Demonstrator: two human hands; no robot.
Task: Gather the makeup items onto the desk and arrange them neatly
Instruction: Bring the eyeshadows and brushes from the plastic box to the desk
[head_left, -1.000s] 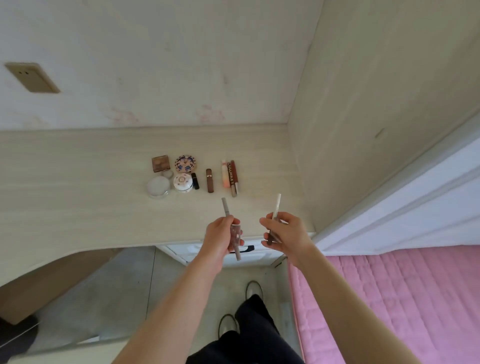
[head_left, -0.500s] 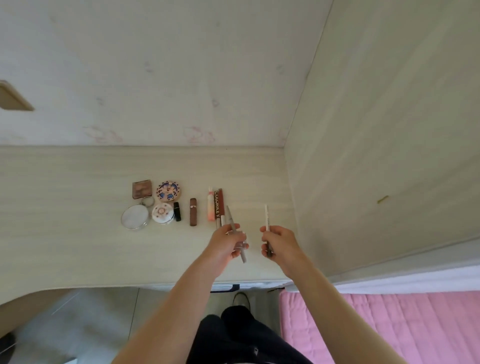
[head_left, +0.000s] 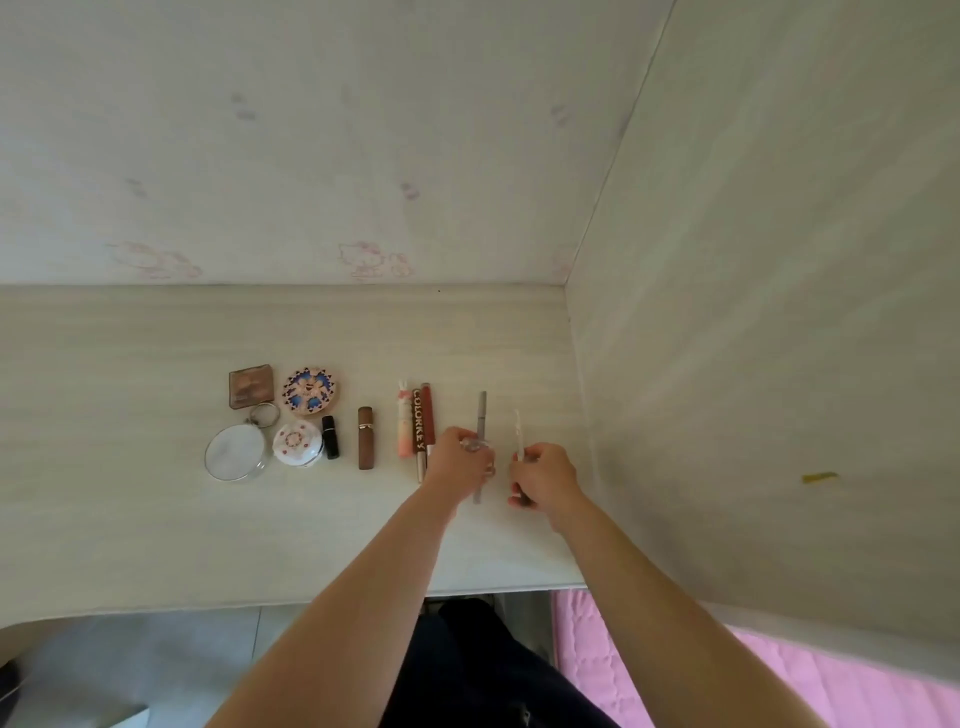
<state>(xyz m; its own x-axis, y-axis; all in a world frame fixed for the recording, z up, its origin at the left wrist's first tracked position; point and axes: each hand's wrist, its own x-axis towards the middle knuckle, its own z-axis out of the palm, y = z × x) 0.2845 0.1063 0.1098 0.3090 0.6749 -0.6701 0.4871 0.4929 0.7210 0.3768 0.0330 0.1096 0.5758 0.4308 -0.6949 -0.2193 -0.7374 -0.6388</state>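
Grey pencil (head_left: 481, 421) gripped in L hand (head_left: 460, 464), white pencil (head_left: 518, 434) in R hand (head_left: 545, 478)

A pale wall (head_left: 311, 130) with faint pink cartoon prints rises beyond the grip; a light wood-grain side panel (head_left: 779, 312) stands to its right, a pink quilted bed (head_left: 857, 691) lies below right, grey floor (head_left: 130, 670) below left

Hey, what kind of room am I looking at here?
Probably a bedroom corner with a built-in desk. A pale wood desk meets a wall with faint cartoon-cat drawings, a pink quilted bed lies at the right, and makeup sits in a row on the desk.
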